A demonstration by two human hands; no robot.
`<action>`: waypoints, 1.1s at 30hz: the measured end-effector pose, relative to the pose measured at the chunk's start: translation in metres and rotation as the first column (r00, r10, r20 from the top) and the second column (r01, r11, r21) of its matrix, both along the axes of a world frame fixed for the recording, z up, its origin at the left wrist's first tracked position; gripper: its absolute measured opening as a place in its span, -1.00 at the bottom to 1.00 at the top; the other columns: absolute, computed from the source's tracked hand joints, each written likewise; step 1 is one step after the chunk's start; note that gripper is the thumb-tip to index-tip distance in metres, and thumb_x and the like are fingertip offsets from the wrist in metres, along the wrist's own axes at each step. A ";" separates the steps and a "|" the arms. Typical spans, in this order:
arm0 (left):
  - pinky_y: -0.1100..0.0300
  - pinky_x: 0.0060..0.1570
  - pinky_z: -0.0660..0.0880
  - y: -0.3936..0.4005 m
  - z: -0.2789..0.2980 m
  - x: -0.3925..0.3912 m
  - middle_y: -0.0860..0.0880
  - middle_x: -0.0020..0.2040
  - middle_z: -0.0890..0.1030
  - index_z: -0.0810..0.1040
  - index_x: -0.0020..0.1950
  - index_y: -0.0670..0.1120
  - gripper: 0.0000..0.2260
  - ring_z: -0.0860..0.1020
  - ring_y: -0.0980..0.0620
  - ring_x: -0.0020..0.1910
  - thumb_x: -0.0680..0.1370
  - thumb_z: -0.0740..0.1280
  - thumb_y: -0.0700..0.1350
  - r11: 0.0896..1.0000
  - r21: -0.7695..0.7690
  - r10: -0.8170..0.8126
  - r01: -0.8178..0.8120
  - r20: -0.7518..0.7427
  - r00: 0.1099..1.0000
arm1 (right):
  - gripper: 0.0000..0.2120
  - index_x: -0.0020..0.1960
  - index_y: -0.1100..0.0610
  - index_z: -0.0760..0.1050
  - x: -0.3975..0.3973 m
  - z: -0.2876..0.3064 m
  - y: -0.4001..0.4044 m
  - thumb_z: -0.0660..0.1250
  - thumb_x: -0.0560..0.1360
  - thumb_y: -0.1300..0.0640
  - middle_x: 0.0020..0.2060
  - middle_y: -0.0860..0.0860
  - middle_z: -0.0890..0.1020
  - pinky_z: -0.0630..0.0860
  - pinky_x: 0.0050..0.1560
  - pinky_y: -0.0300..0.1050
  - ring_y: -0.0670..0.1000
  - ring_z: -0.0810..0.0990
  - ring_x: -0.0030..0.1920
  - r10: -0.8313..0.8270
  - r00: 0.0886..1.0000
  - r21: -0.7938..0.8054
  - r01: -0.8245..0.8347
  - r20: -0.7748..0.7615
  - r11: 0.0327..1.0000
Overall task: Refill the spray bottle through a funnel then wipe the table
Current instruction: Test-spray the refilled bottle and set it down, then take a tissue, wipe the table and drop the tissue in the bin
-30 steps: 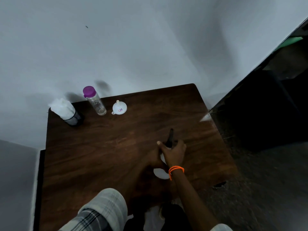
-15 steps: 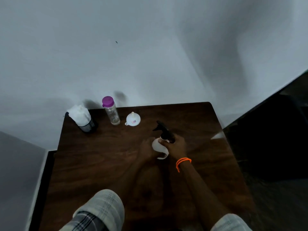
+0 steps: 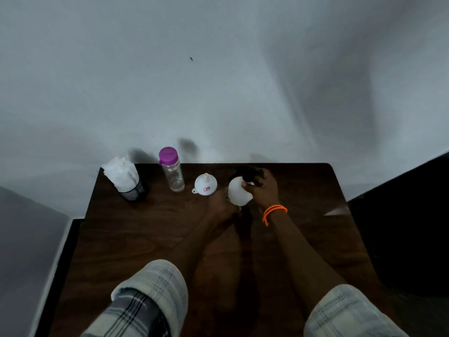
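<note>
A white spray bottle point(image 3: 238, 192) with a black trigger head stands near the back of the dark wooden table point(image 3: 150, 234). My right hand point(image 3: 265, 188), with an orange band at the wrist, grips the black head at the top. My left hand point(image 3: 220, 203) holds the bottle's lower body from the left. Just left of the bottle, a white funnel point(image 3: 205, 184) lies upside down, spout up. A clear water bottle point(image 3: 172, 171) with a purple cap stands further left.
A black mesh holder stuffed with white cloth point(image 3: 125, 177) stands at the table's back left corner. A white wall runs right behind the table. Dark floor lies to the right of the table.
Both hands have carried the spray bottle from the table's near middle toward the back, and it now stands beside the funnel. The camera has tilted up.
</note>
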State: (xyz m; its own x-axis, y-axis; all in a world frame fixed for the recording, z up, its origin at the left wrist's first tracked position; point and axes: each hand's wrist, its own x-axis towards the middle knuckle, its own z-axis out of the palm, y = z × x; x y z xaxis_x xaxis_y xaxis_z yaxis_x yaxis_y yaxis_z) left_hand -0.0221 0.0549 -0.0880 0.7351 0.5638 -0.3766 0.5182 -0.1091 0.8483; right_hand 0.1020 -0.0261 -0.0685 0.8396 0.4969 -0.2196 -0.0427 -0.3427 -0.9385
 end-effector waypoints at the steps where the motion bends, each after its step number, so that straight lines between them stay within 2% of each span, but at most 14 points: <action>1: 0.63 -0.23 0.36 0.006 -0.009 0.005 -0.10 0.24 0.58 0.47 0.41 -0.26 -0.46 0.55 -0.03 0.23 0.45 0.51 -0.34 0.999 0.035 -0.005 0.006 -0.016 1.000 | -0.51 0.22 0.24 0.50 0.004 0.000 0.004 0.55 0.35 0.46 0.00 0.05 0.68 0.57 -0.03 -0.33 -0.09 0.66 0.01 0.002 1.000 0.001 -0.002 -0.006 1.000; 3: 0.52 -0.11 0.38 0.014 -0.012 0.012 -0.13 0.30 0.60 0.48 0.42 -0.19 -0.39 0.57 -0.10 0.28 0.40 0.57 -0.24 0.999 0.051 -0.004 0.007 -0.051 0.999 | -0.52 0.22 0.26 0.49 0.011 -0.001 0.010 0.53 0.36 0.48 -0.03 0.03 0.67 0.57 0.00 -0.28 -0.08 0.65 0.01 0.003 1.000 0.011 -0.003 -0.008 1.000; 5: 0.45 -0.13 0.40 0.020 -0.019 0.019 -0.10 0.27 0.61 0.48 0.42 -0.16 -0.37 0.58 -0.06 0.24 0.37 0.60 -0.20 1.000 0.020 0.006 -0.005 -0.069 0.998 | -0.53 0.22 0.29 0.48 0.019 -0.002 0.015 0.53 0.37 0.46 -0.05 -0.01 0.68 0.57 -0.01 -0.26 -0.08 0.66 0.01 0.003 1.000 0.002 -0.003 0.002 1.000; 7: 0.39 -0.12 0.47 0.022 -0.018 0.024 -0.06 0.22 0.64 0.51 0.38 -0.13 -0.38 0.60 -0.03 0.19 0.34 0.60 -0.18 0.999 0.023 0.031 -0.030 -0.033 0.999 | -0.56 0.20 0.29 0.48 0.027 -0.004 0.018 0.52 0.38 0.46 -0.10 -0.09 0.67 0.55 -0.09 -0.36 -0.22 0.65 -0.06 0.014 1.000 -0.005 -0.014 0.008 1.000; 8: 0.28 -0.05 0.55 0.022 -0.021 0.025 -0.05 0.20 0.65 0.52 0.36 -0.11 -0.38 0.61 -0.03 0.18 0.33 0.60 -0.17 0.999 0.009 0.043 -0.043 -0.012 0.999 | -0.57 0.19 0.28 0.48 0.030 -0.006 0.018 0.51 0.38 0.47 -0.11 -0.12 0.66 0.54 -0.11 -0.38 -0.30 0.63 -0.10 0.012 1.000 -0.010 -0.012 0.010 1.000; 11: 0.05 0.10 0.62 0.022 -0.023 0.029 -0.02 0.18 0.66 0.51 0.37 -0.06 -0.37 0.62 -0.02 0.16 0.33 0.60 -0.14 0.998 -0.052 0.044 -0.043 0.009 0.999 | -0.56 0.22 0.29 0.47 0.037 -0.010 0.019 0.51 0.39 0.46 -0.07 -0.10 0.67 0.55 0.00 -0.24 -0.28 0.63 -0.05 0.017 1.000 -0.015 -0.017 -0.005 1.000; 13: 0.07 0.10 0.61 0.022 -0.025 0.030 -0.01 0.20 0.65 0.50 0.38 -0.05 -0.34 0.61 0.00 0.16 0.31 0.60 -0.09 0.997 -0.076 0.036 -0.035 0.016 0.999 | -0.55 0.23 0.28 0.47 0.040 -0.012 0.019 0.50 0.40 0.47 -0.02 -0.03 0.67 0.55 0.07 -0.14 -0.21 0.64 0.01 0.022 1.000 -0.011 -0.022 -0.013 1.000; 16: 0.23 0.04 0.56 0.019 -0.024 0.025 0.01 0.22 0.63 0.50 0.39 -0.07 -0.39 0.59 0.04 0.18 0.37 0.59 -0.12 0.985 -0.165 0.048 -0.046 0.011 0.999 | -0.51 0.25 0.28 0.48 0.038 -0.016 0.018 0.51 0.37 0.48 0.08 0.06 0.66 0.57 0.14 -0.03 -0.01 0.65 0.12 0.021 1.000 -0.015 -0.021 0.016 1.000; 18: 0.19 0.07 0.57 0.018 -0.022 0.017 -0.02 0.22 0.63 0.52 0.35 -0.12 -0.47 0.60 -0.02 0.22 0.41 0.57 -0.19 0.964 -0.255 0.093 -0.080 0.038 0.995 | -0.41 0.29 0.25 0.49 0.031 -0.020 0.019 0.57 0.31 0.44 0.17 0.07 0.65 0.57 0.23 0.07 0.05 0.62 0.22 -0.006 0.999 -0.013 0.007 0.044 1.000; 21: 0.21 0.01 0.58 0.023 -0.017 -0.006 -0.02 0.19 0.59 0.51 0.34 -0.13 -0.46 0.58 -0.01 0.17 0.40 0.59 -0.20 0.914 -0.335 0.237 -0.229 -0.018 0.971 | -0.27 0.36 0.25 0.44 0.008 -0.025 0.020 0.64 0.25 0.39 0.26 0.10 0.59 0.52 0.27 0.02 0.04 0.56 0.27 -0.137 0.990 0.012 0.136 0.040 0.991; 25: -0.11 0.03 0.66 0.040 -0.037 -0.052 -0.04 -0.06 0.72 0.68 0.02 -0.02 -0.64 0.70 -0.02 -0.04 0.26 0.58 0.03 0.891 -0.215 0.399 -0.401 -0.055 0.915 | -0.17 0.33 0.17 0.48 -0.042 -0.044 0.023 0.69 0.16 -0.03 0.25 0.19 0.60 0.60 0.21 0.18 0.17 0.61 0.24 -0.315 0.937 -0.059 0.327 0.151 0.943; 27: -0.08 0.06 0.66 0.052 -0.033 -0.079 -0.02 -0.07 0.72 0.69 0.05 0.00 -0.67 0.70 -0.01 -0.05 0.31 0.58 -0.03 0.837 -0.209 0.498 -0.505 -0.088 0.862 | -0.21 0.38 0.24 0.46 -0.086 -0.043 0.034 0.67 0.26 0.02 0.32 0.26 0.54 0.51 0.32 0.17 0.25 0.53 0.33 -0.292 0.944 -0.169 0.317 0.155 0.933; 29: 0.08 0.14 0.60 0.066 -0.024 -0.107 -0.03 -0.01 0.72 0.69 0.12 -0.04 -0.70 0.68 0.00 0.01 0.40 0.56 -0.10 0.803 -0.121 0.571 -0.583 -0.123 0.812 | -0.32 0.38 0.29 0.46 -0.128 -0.039 0.047 0.63 0.35 0.14 0.32 0.28 0.51 0.43 0.32 0.08 0.26 0.50 0.33 -0.229 0.967 -0.229 0.249 0.109 0.941; 33: 0.19 0.17 0.49 0.098 -0.010 -0.166 -0.09 0.03 0.74 0.73 0.06 -0.04 -0.82 0.66 -0.06 0.10 0.46 0.49 -0.14 0.694 0.027 0.718 -0.719 -0.104 0.689 | -0.66 0.12 0.23 0.64 -0.187 -0.039 0.092 0.58 0.37 0.28 0.05 0.17 0.70 0.53 0.21 0.00 0.19 0.66 0.11 0.071 0.990 -0.172 -0.049 0.122 0.984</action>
